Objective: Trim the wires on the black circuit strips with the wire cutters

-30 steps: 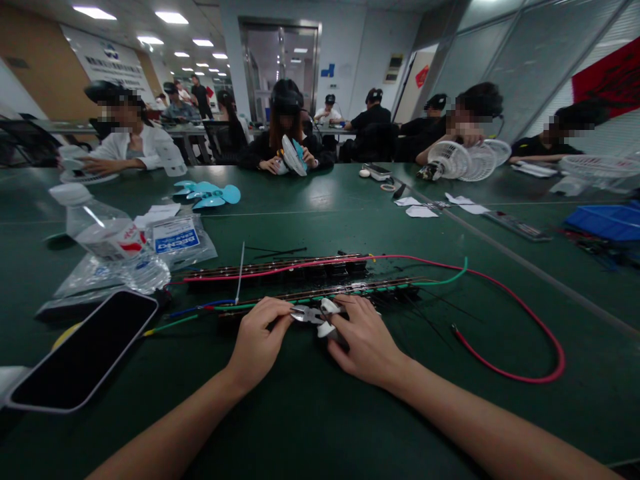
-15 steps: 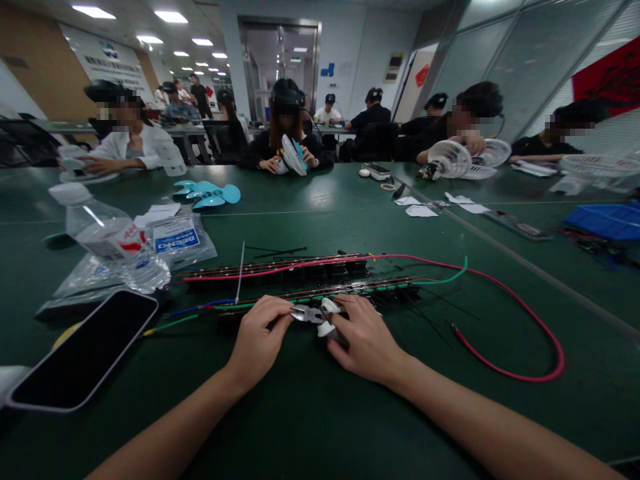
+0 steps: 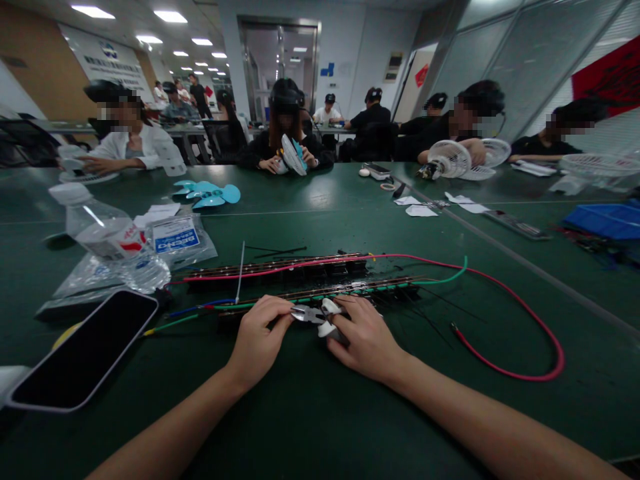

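both bare forearms come in from the bottom of the view, the left forearm [image 3: 170,417] slanting up and inward from the lower left, the right forearm [image 3: 490,417] from the lower right. the left wrist [image 3: 235,377] and right wrist [image 3: 401,369] lead into hands that face each other near the middle, apart and at about the same height. the left hand [image 3: 259,333] has its back up, index finger arched forward and thumb reaching to meet it near the tips (a dark gap shows between the two). the right hand [image 3: 367,337] is also back up, its fingers bent in a grip, the thumb lower and pointing inward. its palm is hidden.
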The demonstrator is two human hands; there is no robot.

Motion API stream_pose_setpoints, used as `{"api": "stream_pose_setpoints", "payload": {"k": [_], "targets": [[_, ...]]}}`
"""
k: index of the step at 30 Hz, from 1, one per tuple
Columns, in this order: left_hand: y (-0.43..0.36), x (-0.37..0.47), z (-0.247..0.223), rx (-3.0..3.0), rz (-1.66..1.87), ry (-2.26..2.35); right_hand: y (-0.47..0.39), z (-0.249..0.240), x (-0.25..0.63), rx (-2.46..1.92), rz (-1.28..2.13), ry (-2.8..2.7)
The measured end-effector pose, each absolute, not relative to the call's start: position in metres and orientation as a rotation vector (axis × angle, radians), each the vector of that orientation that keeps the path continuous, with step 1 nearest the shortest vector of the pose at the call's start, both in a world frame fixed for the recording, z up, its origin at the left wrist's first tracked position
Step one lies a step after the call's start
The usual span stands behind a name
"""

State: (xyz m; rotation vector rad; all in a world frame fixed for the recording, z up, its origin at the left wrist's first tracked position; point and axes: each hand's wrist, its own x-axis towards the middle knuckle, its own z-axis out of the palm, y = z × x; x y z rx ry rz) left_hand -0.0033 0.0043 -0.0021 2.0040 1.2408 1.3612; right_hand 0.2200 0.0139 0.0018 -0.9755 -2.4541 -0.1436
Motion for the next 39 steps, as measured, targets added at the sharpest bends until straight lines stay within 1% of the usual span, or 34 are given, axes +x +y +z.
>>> {"api": "stream_pose_setpoints", "payload": {"k": [21, 39], "targets": [[0.0038, -0.0031, -0.0007, 1.972, 1.366, 1.259, 0.0131, -0.0003, 0.2205, -0.933, -0.117, -2.387], [0.0027, -0.0008, 0.0004, 1.968, 1.381, 1.270, 0.0094, 0.0046, 0.2188, -1.034, -0.092, -2.443]]}}
